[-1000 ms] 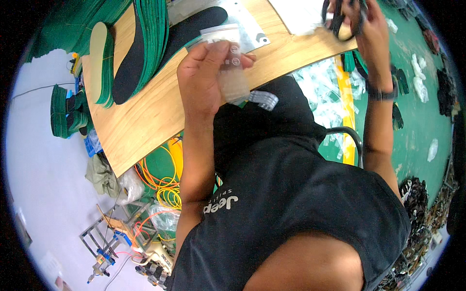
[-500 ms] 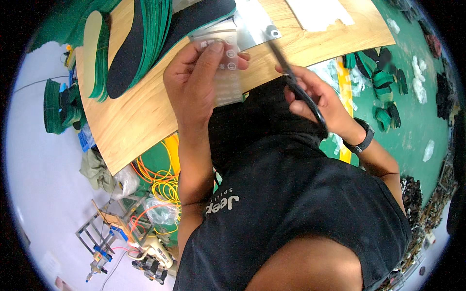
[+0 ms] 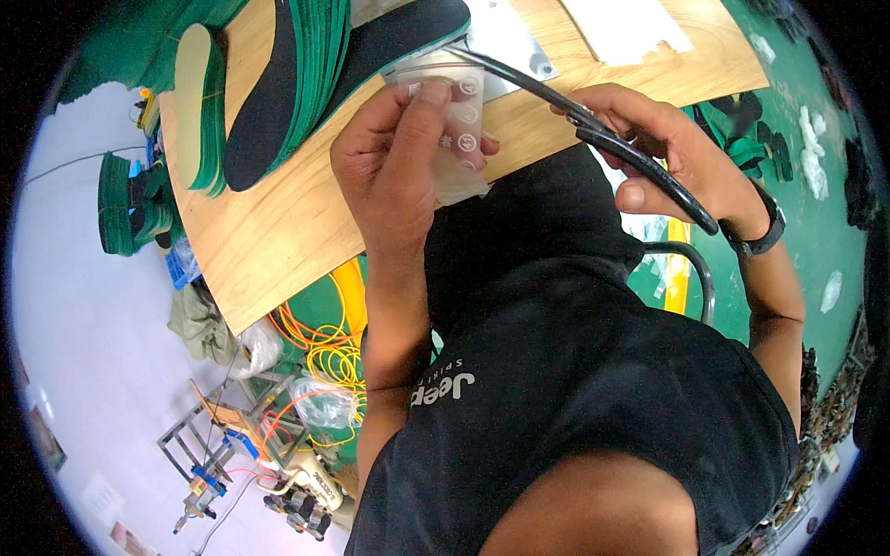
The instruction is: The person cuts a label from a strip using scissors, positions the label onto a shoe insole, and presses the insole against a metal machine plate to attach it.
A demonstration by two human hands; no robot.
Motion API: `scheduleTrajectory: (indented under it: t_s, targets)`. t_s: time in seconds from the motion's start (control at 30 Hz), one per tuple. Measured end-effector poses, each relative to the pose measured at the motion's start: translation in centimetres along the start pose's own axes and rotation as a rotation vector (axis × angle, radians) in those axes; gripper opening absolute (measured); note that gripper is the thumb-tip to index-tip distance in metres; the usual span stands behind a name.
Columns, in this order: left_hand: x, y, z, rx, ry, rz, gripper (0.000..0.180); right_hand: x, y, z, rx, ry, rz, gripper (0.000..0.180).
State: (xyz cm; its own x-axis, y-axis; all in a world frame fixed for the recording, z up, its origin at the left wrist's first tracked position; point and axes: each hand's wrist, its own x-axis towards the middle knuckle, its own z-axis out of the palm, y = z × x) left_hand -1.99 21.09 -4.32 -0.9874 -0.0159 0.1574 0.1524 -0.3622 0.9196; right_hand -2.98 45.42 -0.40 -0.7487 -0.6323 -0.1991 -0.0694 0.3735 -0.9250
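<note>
Translucent bag (image 3: 458,170), contents unclear, tight between left fingers (image 3: 427,113); black-handled scissors (image 3: 642,159) in grasp of right fingers (image 3: 623,99)

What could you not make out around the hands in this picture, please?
- Bag: in the head view, the left hand covers part of it.
- Scissors, held in the right hand: in the head view, the tips are too small to tell whether they touch the bag.
- Black insoles: far end cut off by the head view's upper edge.
- White sheet: cut off there too.
</note>
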Motion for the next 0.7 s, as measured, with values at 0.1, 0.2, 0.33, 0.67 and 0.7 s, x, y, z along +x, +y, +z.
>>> scheduleTrajectory:
  t_s: [0.1, 0.2, 0.33, 0.67, 0.7]
  targets:
    - [0.2, 0.0, 0.2, 0.04, -0.003, -0.079, 0.016, -0.1, 0.1, -0.4, -0.047, -0.009, -0.032, 0.082]
    - [0.4, -0.3, 0.3, -0.001, -0.02, -0.084, 0.014, 0.0, -0.2, -0.8, -0.098, -0.042, -0.049, 0.08]
    - [0.6, -0.6, 0.5, -0.057, -0.028, -0.04, 0.011, 0.0, -0.8, -0.9, -0.117, -0.062, -0.003, 0.075]
    - [0.4, -0.3, 0.6, 0.013, -0.039, -0.09, 0.011, 0.0, 0.3, -0.4, -0.004, -0.031, -0.153, 0.059]
    - [0.3, -0.3, 0.7, 0.036, -0.029, -0.089, 0.011, -0.1, 0.3, -0.4, -0.033, -0.035, -0.107, 0.066]
